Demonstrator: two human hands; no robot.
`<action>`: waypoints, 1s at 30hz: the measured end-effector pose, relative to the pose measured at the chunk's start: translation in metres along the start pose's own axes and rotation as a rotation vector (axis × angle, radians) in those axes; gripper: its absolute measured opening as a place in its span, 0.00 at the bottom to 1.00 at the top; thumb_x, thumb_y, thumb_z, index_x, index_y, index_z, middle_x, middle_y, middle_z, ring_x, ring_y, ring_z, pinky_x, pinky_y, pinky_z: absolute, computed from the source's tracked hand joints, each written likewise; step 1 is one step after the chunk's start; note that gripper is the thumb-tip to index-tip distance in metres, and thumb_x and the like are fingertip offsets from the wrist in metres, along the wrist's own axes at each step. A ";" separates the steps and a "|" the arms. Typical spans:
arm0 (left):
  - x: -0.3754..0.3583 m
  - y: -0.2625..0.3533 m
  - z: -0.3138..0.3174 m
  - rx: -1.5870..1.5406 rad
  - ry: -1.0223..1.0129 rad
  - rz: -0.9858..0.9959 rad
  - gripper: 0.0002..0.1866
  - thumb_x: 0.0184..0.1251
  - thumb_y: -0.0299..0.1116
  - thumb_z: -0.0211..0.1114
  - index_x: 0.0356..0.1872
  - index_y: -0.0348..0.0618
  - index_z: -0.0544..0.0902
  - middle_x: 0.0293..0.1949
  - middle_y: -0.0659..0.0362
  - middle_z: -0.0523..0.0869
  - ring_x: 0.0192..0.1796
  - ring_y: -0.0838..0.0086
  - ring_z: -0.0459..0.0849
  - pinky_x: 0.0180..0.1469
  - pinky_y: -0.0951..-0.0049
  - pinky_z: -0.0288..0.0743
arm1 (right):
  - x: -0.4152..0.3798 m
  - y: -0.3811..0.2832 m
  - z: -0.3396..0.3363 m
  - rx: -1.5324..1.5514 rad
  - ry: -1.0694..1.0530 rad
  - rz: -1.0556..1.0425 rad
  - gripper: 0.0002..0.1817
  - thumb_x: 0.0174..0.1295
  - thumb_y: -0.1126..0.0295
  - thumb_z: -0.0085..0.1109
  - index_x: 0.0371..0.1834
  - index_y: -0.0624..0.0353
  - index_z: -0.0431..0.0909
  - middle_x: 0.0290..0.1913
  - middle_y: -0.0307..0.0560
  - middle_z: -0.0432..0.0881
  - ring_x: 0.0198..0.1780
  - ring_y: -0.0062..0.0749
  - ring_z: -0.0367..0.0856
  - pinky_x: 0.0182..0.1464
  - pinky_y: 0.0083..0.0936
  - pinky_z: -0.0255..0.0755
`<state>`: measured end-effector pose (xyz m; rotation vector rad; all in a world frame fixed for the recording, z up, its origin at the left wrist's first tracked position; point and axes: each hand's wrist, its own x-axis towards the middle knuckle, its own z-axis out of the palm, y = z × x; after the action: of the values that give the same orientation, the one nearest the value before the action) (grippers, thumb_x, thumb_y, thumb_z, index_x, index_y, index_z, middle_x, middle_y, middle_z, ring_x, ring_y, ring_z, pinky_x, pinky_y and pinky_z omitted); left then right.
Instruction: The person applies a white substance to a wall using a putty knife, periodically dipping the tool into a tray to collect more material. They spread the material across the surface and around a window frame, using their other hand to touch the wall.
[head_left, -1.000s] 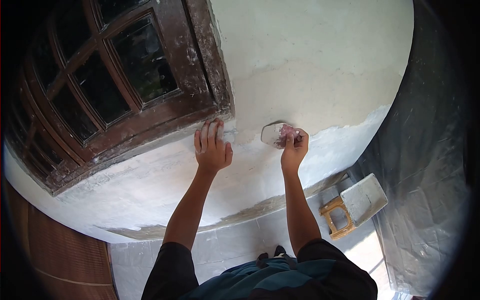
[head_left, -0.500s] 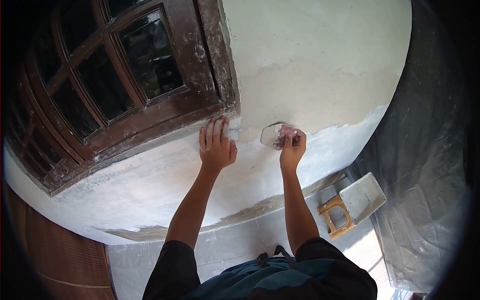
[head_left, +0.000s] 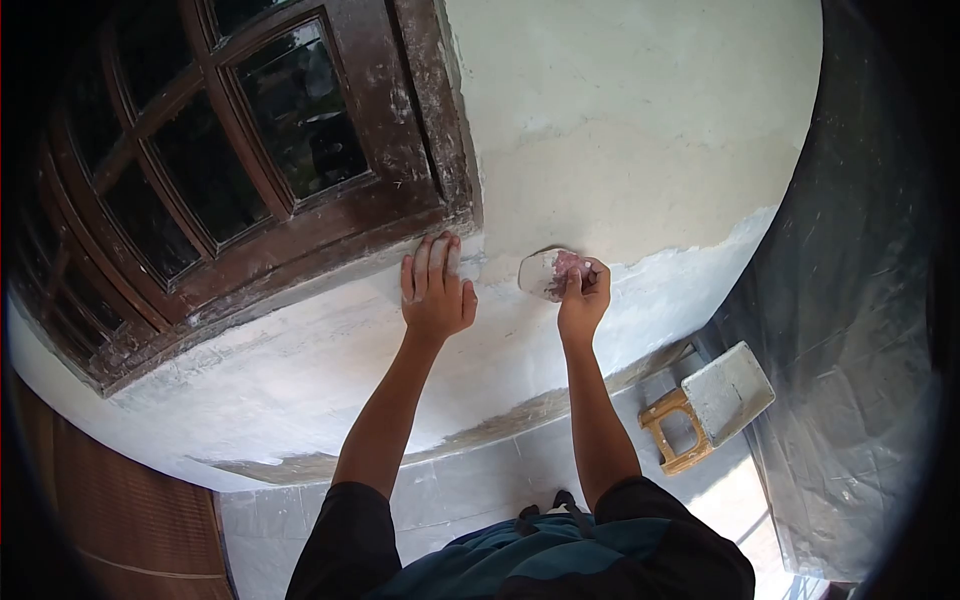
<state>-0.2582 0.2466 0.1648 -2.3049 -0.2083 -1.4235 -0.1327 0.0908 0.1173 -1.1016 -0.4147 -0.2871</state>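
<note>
A thin, flat putty scraper (head_left: pixel 541 275), smeared white with a reddish patch, is pinched between the thumb and fingers of my right hand (head_left: pixel 586 300). It lies close against the wall (head_left: pixel 640 190), right of the window corner. My left hand (head_left: pixel 437 290) is spread on the wall just under the window frame (head_left: pixel 300 268), its fingertips whitened. Bare beige plaster shows above both hands; a whiter coat (head_left: pixel 330 365) covers the lower wall.
A whitish tray (head_left: pixel 728 394) rests against a yellow-brown stool (head_left: pixel 675 432) on the floor at right. Clear plastic sheeting (head_left: pixel 840 440) hangs on the right side. Grey covering (head_left: pixel 460 490) lies over the floor. A brown woven panel (head_left: pixel 120 490) stands lower left.
The scraper in my right hand has shifted very slightly left and tilted a little. My left hand stays nearly in place on the wall.
</note>
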 end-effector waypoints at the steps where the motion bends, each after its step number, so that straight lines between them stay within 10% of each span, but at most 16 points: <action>1: 0.000 -0.001 0.001 0.003 0.004 0.003 0.30 0.61 0.41 0.48 0.63 0.36 0.70 0.63 0.52 0.73 0.66 0.56 0.68 0.70 0.53 0.46 | 0.001 0.000 -0.003 0.045 0.031 0.024 0.09 0.66 0.82 0.50 0.49 0.65 0.70 0.39 0.44 0.78 0.37 0.20 0.75 0.41 0.18 0.72; 30: -0.013 0.069 -0.005 -0.267 0.018 0.031 0.30 0.58 0.38 0.56 0.62 0.34 0.70 0.63 0.49 0.70 0.71 0.51 0.61 0.71 0.46 0.45 | -0.008 -0.006 -0.080 0.110 0.167 0.207 0.07 0.67 0.80 0.50 0.47 0.63 0.69 0.39 0.44 0.77 0.38 0.21 0.75 0.41 0.20 0.73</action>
<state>-0.2444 0.1832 0.1367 -2.4915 0.0250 -1.5365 -0.1278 0.0161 0.0875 -0.9954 -0.1640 -0.1690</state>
